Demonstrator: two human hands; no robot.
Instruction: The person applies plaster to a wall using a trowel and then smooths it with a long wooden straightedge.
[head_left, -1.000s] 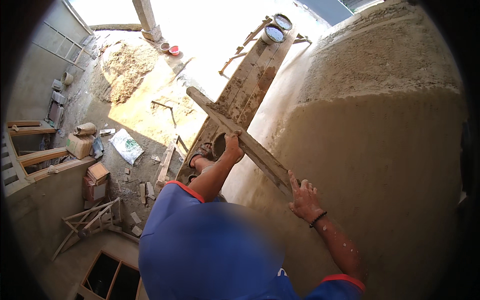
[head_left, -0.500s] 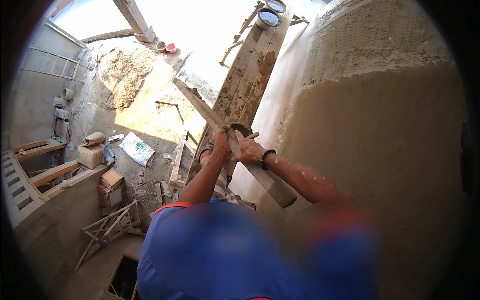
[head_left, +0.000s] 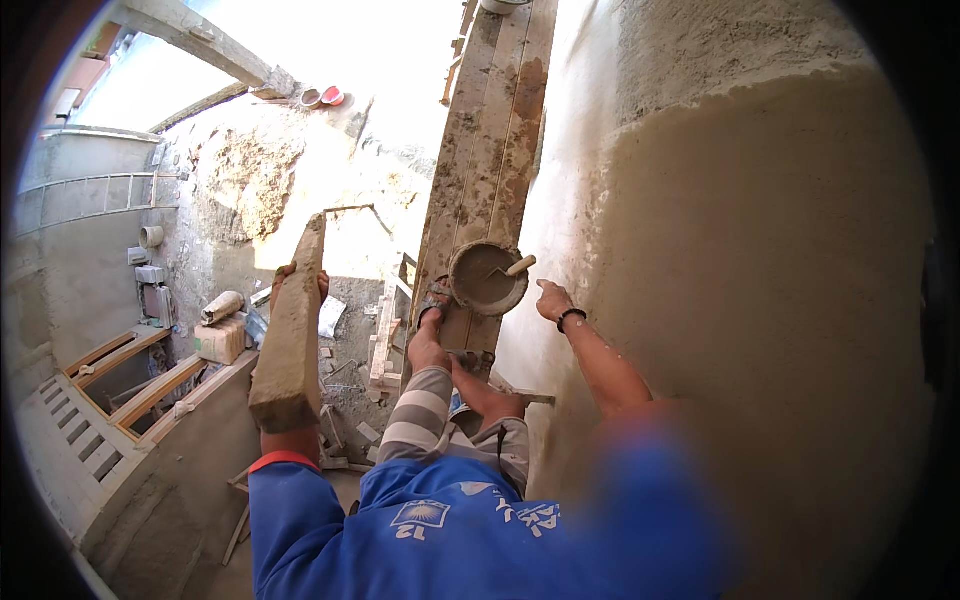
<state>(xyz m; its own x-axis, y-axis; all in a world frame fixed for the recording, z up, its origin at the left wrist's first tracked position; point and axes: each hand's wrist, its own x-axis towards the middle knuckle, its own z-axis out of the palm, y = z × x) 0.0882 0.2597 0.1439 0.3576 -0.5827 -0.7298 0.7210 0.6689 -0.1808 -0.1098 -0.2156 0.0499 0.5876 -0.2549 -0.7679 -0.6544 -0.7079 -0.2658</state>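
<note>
Timber: the left hand (head_left: 290, 285) has its fingers wrapped round a long straightedge (head_left: 292, 330), out over the drop.
Plaster: the right hand (head_left: 553, 300), fingers spread, holds nothing, between wall (head_left: 760, 300) and mortar pan (head_left: 487, 278).
Plank (head_left: 490, 150): narrow, open edge on the left.

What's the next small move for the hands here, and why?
Probably bring the right hand down to the trowel handle in the mortar pan: that hand is empty, close by, and the left hand is occupied holding the long wooden straightedge.

We hold a long, mortar-crusted wooden straightedge (head_left: 293, 330) in our left hand (head_left: 296, 280), tilted nearly upright off the plaster wall, while a round pan of wet mortar (head_left: 487, 277) with a trowel handle sits on the scaffold plank.
</note>
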